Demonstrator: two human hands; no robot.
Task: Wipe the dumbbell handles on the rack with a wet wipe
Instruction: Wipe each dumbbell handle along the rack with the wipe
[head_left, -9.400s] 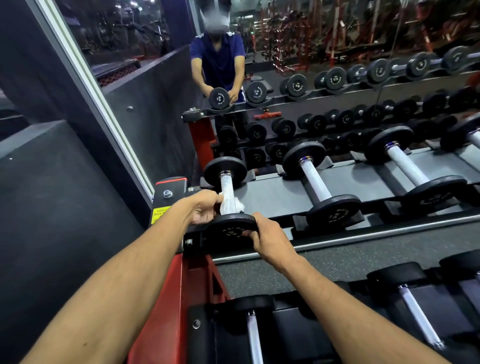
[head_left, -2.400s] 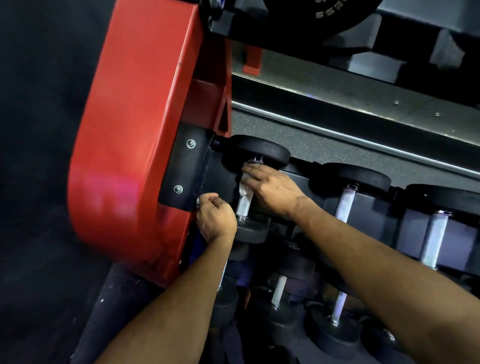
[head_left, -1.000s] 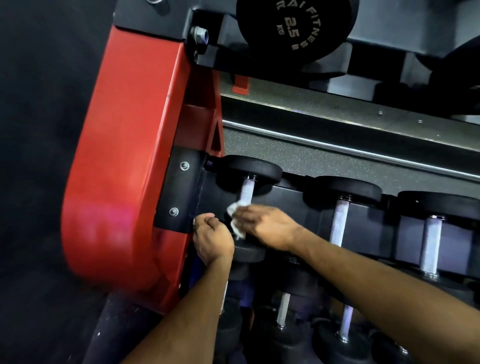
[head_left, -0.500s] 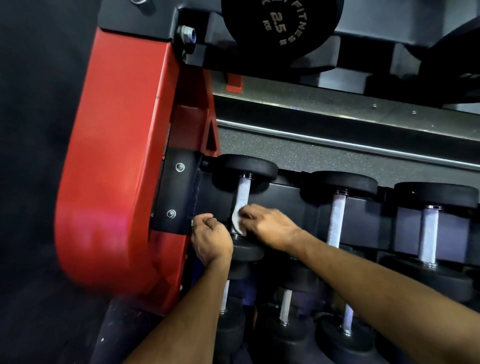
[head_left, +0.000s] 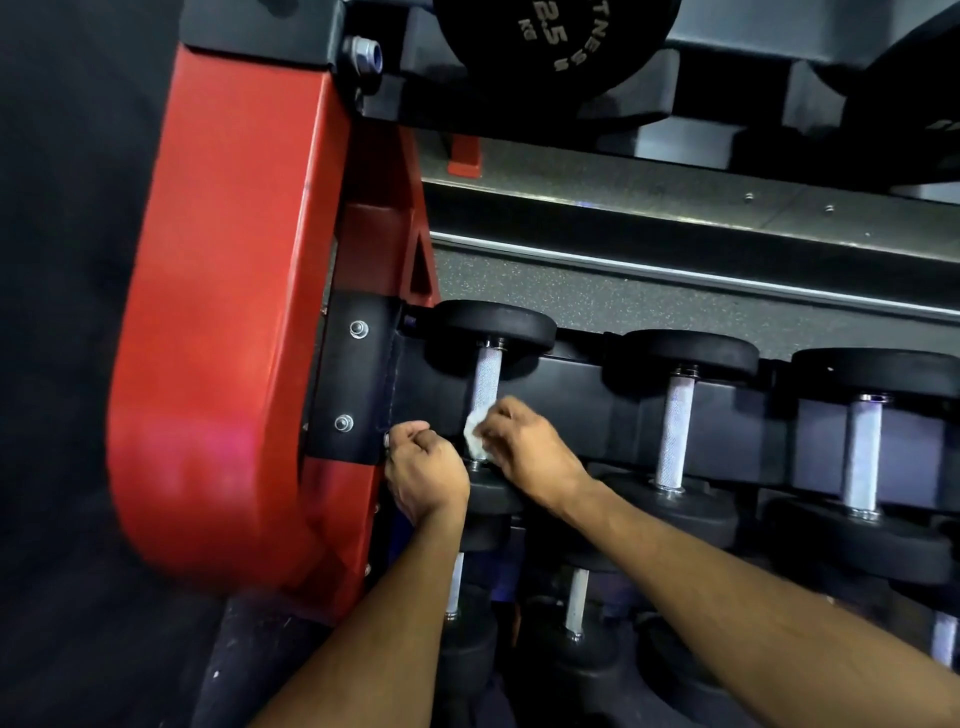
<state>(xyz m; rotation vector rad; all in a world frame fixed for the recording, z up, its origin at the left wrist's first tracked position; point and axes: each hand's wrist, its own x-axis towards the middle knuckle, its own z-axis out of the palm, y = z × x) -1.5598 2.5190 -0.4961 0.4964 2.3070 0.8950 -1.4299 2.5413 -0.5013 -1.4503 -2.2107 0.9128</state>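
Observation:
The leftmost dumbbell on the middle shelf has a knurled silver handle (head_left: 488, 382) between black heads. My right hand (head_left: 524, 449) holds a crumpled white wet wipe (head_left: 475, 436) against the lower part of that handle. My left hand (head_left: 423, 470) is curled at the near left side of the same dumbbell, over its near head (head_left: 493, 493); what its fingers grip is hidden. Two more dumbbells with silver handles (head_left: 675, 431) (head_left: 863, 457) lie to the right on the same shelf.
The red end frame of the rack (head_left: 223, 322) rises at the left, with a black bolted plate (head_left: 350, 384). A 2.5 kg dumbbell head (head_left: 556, 47) sits on the top shelf above. More dumbbells (head_left: 576, 603) lie on the lowest shelf under my arms.
My right hand has slid the wipe down the handle from near the far head to its lower part. My left hand has stayed at the near head.

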